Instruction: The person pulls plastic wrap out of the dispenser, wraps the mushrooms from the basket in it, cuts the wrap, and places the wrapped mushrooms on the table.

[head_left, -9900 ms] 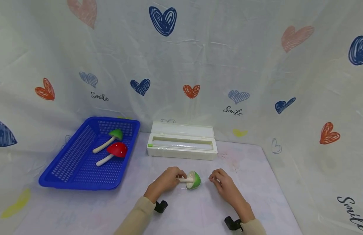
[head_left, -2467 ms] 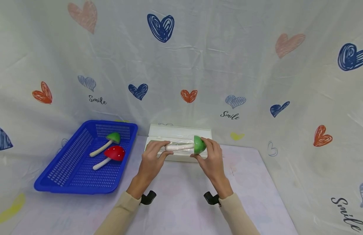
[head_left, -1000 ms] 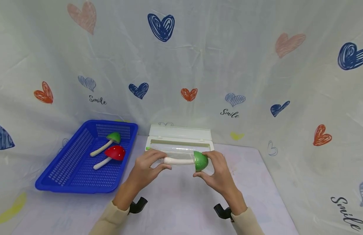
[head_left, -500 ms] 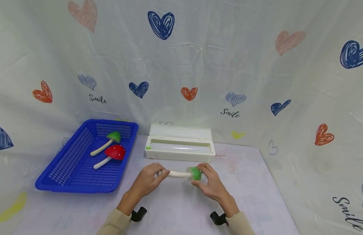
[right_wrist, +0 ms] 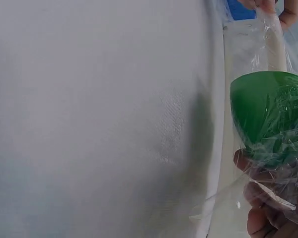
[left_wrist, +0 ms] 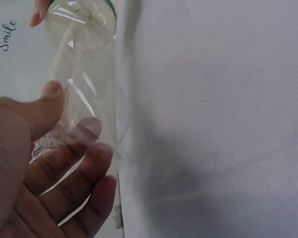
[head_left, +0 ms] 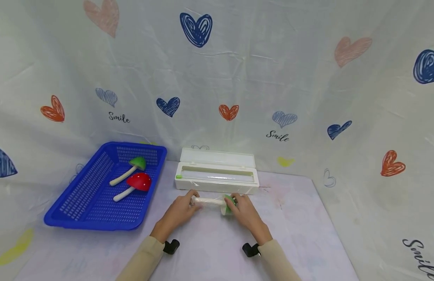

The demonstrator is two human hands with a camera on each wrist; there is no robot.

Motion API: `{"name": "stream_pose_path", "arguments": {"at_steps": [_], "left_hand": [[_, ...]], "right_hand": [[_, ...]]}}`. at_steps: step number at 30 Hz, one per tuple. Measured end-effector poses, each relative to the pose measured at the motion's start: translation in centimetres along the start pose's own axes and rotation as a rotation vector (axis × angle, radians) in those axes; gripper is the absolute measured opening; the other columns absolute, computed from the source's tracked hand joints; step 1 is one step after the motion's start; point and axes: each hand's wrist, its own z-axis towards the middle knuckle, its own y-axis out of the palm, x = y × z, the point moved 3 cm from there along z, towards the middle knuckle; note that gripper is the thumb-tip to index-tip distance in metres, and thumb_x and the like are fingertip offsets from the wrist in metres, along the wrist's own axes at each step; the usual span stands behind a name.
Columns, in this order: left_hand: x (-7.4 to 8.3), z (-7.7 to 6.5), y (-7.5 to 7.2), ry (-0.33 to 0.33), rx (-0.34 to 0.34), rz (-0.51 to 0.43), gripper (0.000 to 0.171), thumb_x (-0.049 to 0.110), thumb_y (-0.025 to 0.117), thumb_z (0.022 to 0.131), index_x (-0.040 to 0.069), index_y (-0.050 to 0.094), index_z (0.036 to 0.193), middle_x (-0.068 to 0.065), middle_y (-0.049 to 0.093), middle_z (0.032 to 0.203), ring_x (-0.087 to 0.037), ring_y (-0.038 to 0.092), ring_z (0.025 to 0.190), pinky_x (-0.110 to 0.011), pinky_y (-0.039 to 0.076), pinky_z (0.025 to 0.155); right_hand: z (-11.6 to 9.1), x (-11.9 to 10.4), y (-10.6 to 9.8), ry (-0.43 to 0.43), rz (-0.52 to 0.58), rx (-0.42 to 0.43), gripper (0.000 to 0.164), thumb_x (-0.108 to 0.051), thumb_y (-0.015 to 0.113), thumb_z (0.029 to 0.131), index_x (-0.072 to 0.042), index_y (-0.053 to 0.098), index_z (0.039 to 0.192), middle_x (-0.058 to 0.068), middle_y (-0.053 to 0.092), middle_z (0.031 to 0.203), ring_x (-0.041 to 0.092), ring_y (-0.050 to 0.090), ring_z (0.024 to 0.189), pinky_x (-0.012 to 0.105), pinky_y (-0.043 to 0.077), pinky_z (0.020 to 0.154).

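Both hands hold a toy mushroom with a white stem and a green cap, level in front of the white box. Clear plastic film covers it, glossy and creased over the stem and bunched around the cap. At the stem's foot, my left hand pinches the gathered film between thumb and fingers. My right hand grips the cap end, its fingers curled under the top of the cap among loose film. Part of the cap is hidden by that hand in the head view.
Behind the hands stands the white film dispenser box, its lid up and a roll inside. A blue basket at left holds a green-capped mushroom and a red-capped one. A heart-print curtain hangs behind.
Ten seconds ago the mushroom was low over the table in the left hand alone. Later both hands lifted it before the box; since then it has come down, and the right hand has shifted over the cap.
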Motion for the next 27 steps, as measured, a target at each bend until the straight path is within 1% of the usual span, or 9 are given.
{"name": "stream_pose_path", "arguments": {"at_steps": [3,5,9,12,15,20,23,25,27], "left_hand": [[-0.4,0.5,0.4,-0.004,0.06,0.097,0.021,0.034,0.076,0.092,0.017,0.069,0.103,-0.002,0.067,0.09,-0.017,0.058,0.076,-0.035,0.048,0.066],[-0.6,0.8,0.7,-0.001,0.101,0.152,0.02,0.034,0.077,0.09,0.016,0.073,0.096,-0.003,0.066,0.094,-0.021,0.061,0.084,-0.039,0.051,0.072],[-1.1,1.4,1.2,-0.003,0.144,0.182,0.018,0.027,0.08,0.089,0.01,0.079,0.093,-0.004,0.069,0.092,-0.021,0.063,0.085,-0.039,0.053,0.075],[-1.6,1.7,1.3,-0.038,0.149,0.124,0.02,0.021,0.079,0.091,0.006,0.079,0.103,-0.004,0.072,0.089,-0.017,0.063,0.079,-0.036,0.053,0.07],[-2.3,1.8,0.9,-0.107,0.201,0.026,0.022,0.025,0.077,0.093,0.005,0.078,0.103,-0.003,0.072,0.084,-0.014,0.062,0.074,-0.034,0.053,0.067],[-3.3,2.1,-0.7,-0.174,0.459,-0.108,0.029,0.029,0.083,0.087,0.007,0.065,0.089,-0.006,0.062,0.079,-0.021,0.056,0.072,-0.035,0.044,0.064],[-3.9,2.6,-1.3,-0.208,0.572,-0.175,0.045,0.029,0.087,0.083,0.003,0.057,0.104,-0.015,0.056,0.094,-0.029,0.054,0.085,-0.04,0.043,0.073],[-4.4,3.1,-1.4,-0.224,0.578,-0.234,0.059,0.031,0.087,0.083,0.002,0.052,0.121,-0.02,0.054,0.111,-0.034,0.054,0.102,-0.045,0.045,0.086],[-5.0,3.7,-1.5,-0.23,0.546,-0.284,0.072,0.033,0.087,0.083,0.004,0.047,0.136,-0.024,0.048,0.13,-0.038,0.049,0.12,-0.052,0.042,0.101]], "right_hand": [[0.8,-0.1,0.3,-0.005,-0.057,0.026,0.056,-0.051,0.045,0.108,-0.001,0.068,0.121,0.013,0.069,0.11,0.03,0.061,0.11,0.048,0.052,0.095],[1.3,-0.2,0.4,-0.028,-0.086,0.05,0.056,-0.048,0.047,0.108,0.002,0.07,0.118,0.014,0.067,0.111,0.029,0.06,0.108,0.048,0.052,0.095],[2.1,-0.7,0.6,-0.078,-0.14,0.107,0.05,-0.042,0.056,0.105,0.005,0.072,0.114,0.017,0.063,0.113,0.031,0.059,0.107,0.046,0.052,0.095],[2.5,-1.1,0.6,-0.106,-0.179,0.161,0.046,-0.04,0.064,0.101,0.003,0.07,0.116,0.018,0.068,0.111,0.034,0.063,0.107,0.046,0.054,0.093],[2.7,-1.4,0.4,-0.13,-0.225,0.221,0.04,-0.038,0.069,0.098,0.0,0.07,0.112,0.016,0.07,0.104,0.035,0.064,0.1,0.046,0.054,0.087],[3.0,-2.2,-0.2,-0.168,-0.298,0.274,0.028,-0.034,0.075,0.094,-0.006,0.073,0.095,0.012,0.07,0.098,0.032,0.061,0.09,0.045,0.051,0.076],[3.4,-2.9,-0.7,-0.209,-0.313,0.267,0.024,-0.031,0.076,0.094,-0.007,0.074,0.092,0.011,0.071,0.098,0.032,0.063,0.089,0.045,0.054,0.074],[3.8,-3.5,-1.0,-0.249,-0.307,0.262,0.022,-0.028,0.076,0.094,-0.006,0.075,0.091,0.011,0.072,0.096,0.032,0.066,0.088,0.044,0.056,0.074],[4.4,-4.2,-1.2,-0.281,-0.305,0.246,0.022,-0.028,0.075,0.095,-0.006,0.076,0.093,0.01,0.073,0.096,0.032,0.068,0.09,0.044,0.057,0.075]]}}
